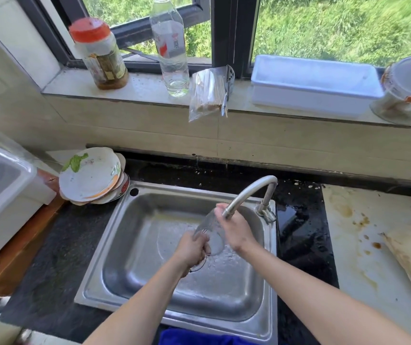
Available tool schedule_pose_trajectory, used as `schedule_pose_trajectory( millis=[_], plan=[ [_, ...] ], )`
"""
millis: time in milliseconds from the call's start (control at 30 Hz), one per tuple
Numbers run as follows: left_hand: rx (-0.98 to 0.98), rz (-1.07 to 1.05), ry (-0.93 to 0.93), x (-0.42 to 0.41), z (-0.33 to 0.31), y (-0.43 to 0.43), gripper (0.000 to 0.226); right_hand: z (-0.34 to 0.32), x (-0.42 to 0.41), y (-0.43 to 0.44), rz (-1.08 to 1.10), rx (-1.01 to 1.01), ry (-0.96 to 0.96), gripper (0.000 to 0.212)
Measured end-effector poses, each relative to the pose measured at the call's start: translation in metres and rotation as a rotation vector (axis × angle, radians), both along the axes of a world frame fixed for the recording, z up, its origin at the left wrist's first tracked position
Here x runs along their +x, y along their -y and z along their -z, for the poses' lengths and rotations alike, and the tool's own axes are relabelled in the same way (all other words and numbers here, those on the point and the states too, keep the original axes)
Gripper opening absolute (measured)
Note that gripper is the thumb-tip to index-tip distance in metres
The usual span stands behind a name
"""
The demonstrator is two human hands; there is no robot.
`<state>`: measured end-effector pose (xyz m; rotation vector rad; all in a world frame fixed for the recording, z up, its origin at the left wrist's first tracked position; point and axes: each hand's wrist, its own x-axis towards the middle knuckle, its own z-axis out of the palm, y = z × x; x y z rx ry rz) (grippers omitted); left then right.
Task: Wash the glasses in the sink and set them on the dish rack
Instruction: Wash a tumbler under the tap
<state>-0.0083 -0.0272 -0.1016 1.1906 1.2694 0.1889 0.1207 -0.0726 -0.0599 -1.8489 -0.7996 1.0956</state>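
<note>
Clear glass (pixel 210 236) over sink (pixel 114 247), bottle (pixel 172 48) label blurred

One wide-angle camera, worn on the person's head, looks forward and steeply down over the sink (pixel 134 235) from close range. Both forearms enter from the bottom edge. The left hand (pixel 191 248) and right hand (pixel 236 231), holding the glass (pixel 211 232), sit just below mid-frame. The upper frame reaches the window sill (pixel 139 88), and straight edges bow toward the borders.
</note>
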Motion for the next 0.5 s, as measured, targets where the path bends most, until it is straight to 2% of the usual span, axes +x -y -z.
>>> schedule_pose_trajectory(
  millis=[67, 133, 167, 267, 400, 433, 500],
  plan=[
    [0.154, 0.090, -0.080, -0.004, 0.001, 0.000, 0.027, 0.000, 0.000, -0.001, 0.013, -0.036, -0.005, 0.024],
    [0.327, 0.195, -0.167, -0.009, 0.003, 0.001, 0.027, -0.001, -0.001, 0.004, -0.032, -0.090, -0.016, 0.015],
    [0.401, 0.235, -0.213, -0.010, 0.005, 0.001, 0.026, 0.001, 0.000, 0.006, -0.038, -0.102, -0.061, 0.015],
    [0.580, 0.268, -0.309, -0.010, 0.006, 0.000, 0.017, -0.002, 0.004, -0.001, 0.049, -0.151, -0.349, 0.009],
    [0.675, 0.387, -0.265, -0.014, 0.003, -0.011, 0.008, -0.010, 0.020, -0.018, 0.039, -0.271, -0.515, 0.028],
    [0.707, 0.422, -0.273, -0.014, 0.002, -0.014, 0.010, -0.011, 0.022, -0.019, 0.044, -0.288, -0.543, 0.029],
    [0.721, 0.341, -0.237, -0.013, 0.003, -0.015, 0.013, -0.008, 0.023, -0.023, 0.124, -0.237, -0.542, 0.024]
  ],
)
